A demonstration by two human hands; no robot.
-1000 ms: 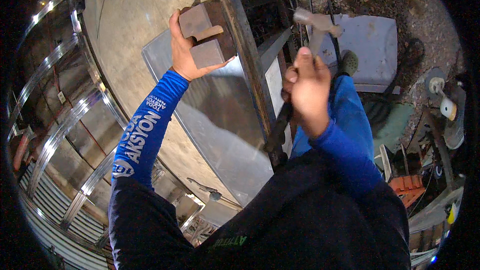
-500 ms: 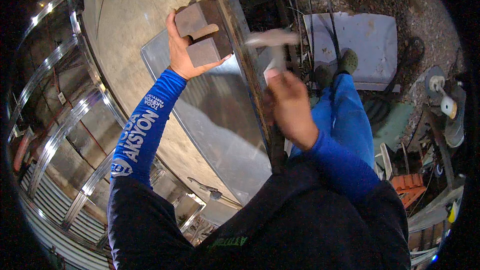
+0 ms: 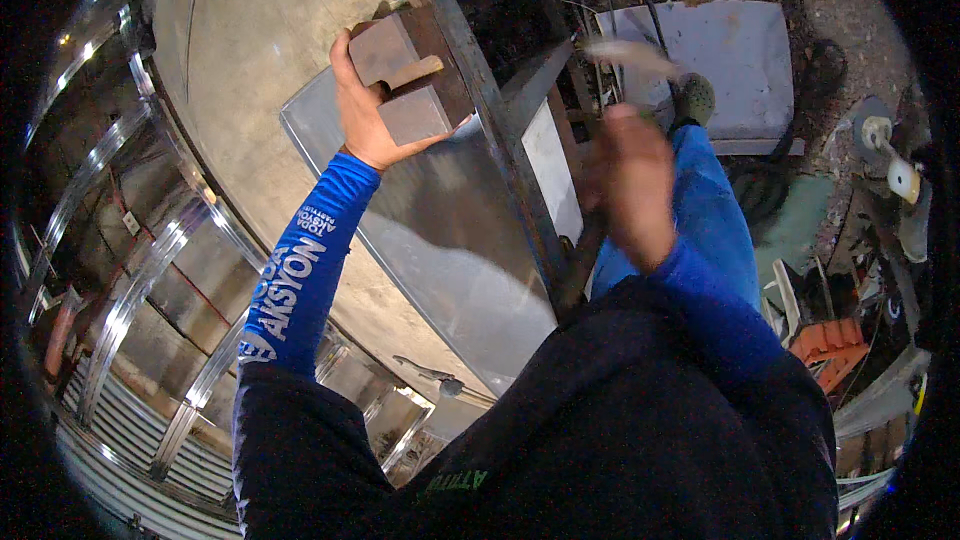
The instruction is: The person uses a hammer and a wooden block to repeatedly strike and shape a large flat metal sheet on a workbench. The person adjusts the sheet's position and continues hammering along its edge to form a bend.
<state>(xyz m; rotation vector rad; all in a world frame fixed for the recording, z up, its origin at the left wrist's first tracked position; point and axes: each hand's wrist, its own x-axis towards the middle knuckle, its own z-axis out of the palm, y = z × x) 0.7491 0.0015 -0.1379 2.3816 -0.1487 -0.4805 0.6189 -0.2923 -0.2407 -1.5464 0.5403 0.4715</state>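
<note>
My left hand (image 3: pixel 362 125) grips a heavy brown block (image 3: pixel 418 116) with a notch in its near side, fingers spread around it. A short tan strip shows in the notch. The block rests on a shiny metal sheet (image 3: pixel 440 250), close to the dark edge bar (image 3: pixel 500 145) of the workbench (image 3: pixel 265 25). Right of that bar, off the bench, my right hand (image 3: pixel 640 190) is closed and smeared by motion. It holds a hammer (image 3: pixel 632 56), whose blurred head shows beyond the fist; the handle is mostly hidden.
A grey panel (image 3: pixel 735 60) lies on the dirt floor by my feet, with cables crossing it. An angle grinder (image 3: pixel 885 155) and an orange object (image 3: pixel 830 345) are at the right. Shiny metal frames (image 3: pixel 120 290) stand left of the bench.
My right hand and the hammer have swung right, away from the bench edge. My left hand still holds the block on the sheet; the whole view has shifted slightly.
</note>
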